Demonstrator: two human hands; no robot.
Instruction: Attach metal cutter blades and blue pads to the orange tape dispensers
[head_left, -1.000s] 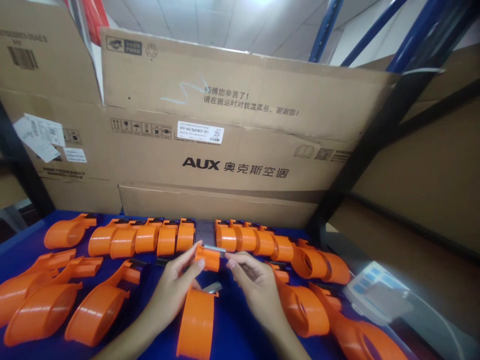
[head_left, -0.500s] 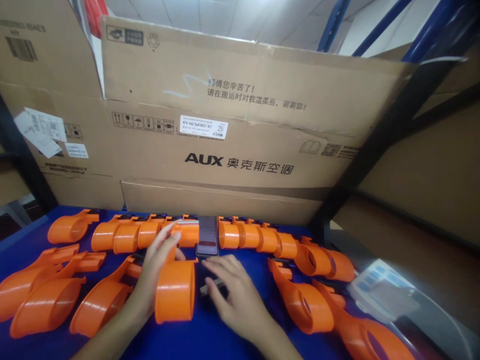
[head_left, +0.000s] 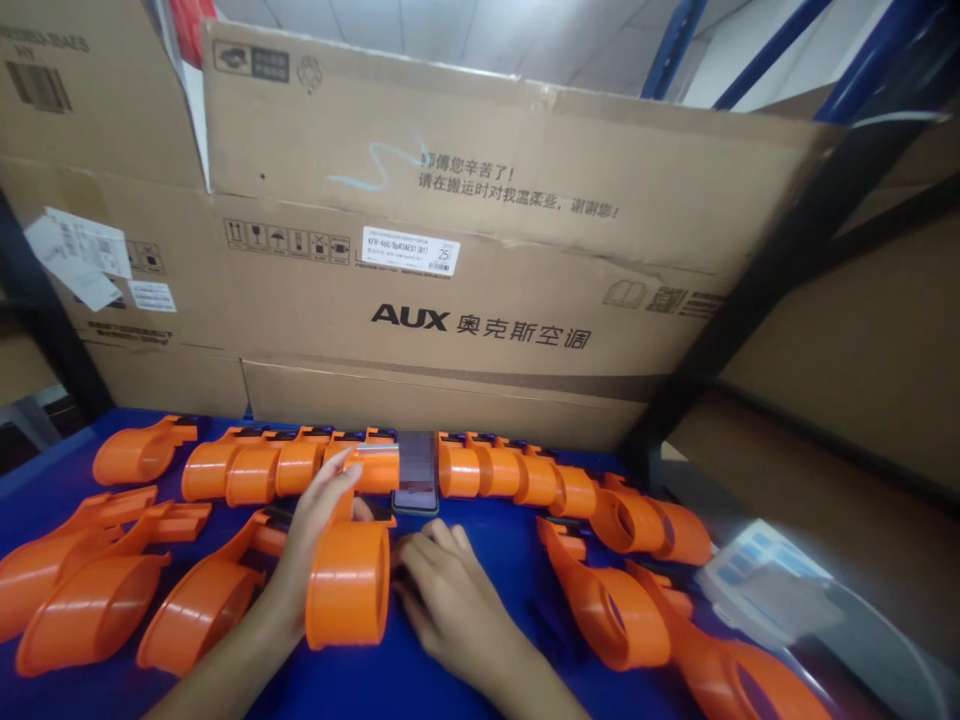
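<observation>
My left hand (head_left: 313, 525) is wrapped around the handle of an orange plastic part with a wide ring (head_left: 345, 590), which hangs toward me. A pale strip shows along the top of its handle. My right hand (head_left: 454, 595) is just right of the ring, fingers curled inward and pressed together. Whatever they pinch is hidden behind the knuckles. Beyond both hands lies a phone (head_left: 416, 500) with its screen lit, partly overlapped by the handle's end.
Similar orange parts stand in a row at the back (head_left: 251, 475), with more at left (head_left: 94, 610) and right (head_left: 615, 615). A clear plastic container (head_left: 757, 580) is at the right. Cardboard (head_left: 480, 390) walls off the back of the blue surface (head_left: 420, 690); a black post (head_left: 720, 350) slants at right.
My right hand has moved slightly left toward the orange part and its fingers have curled in. The small grey piece seen under it earlier is out of sight. My left hand stays nearly still.
</observation>
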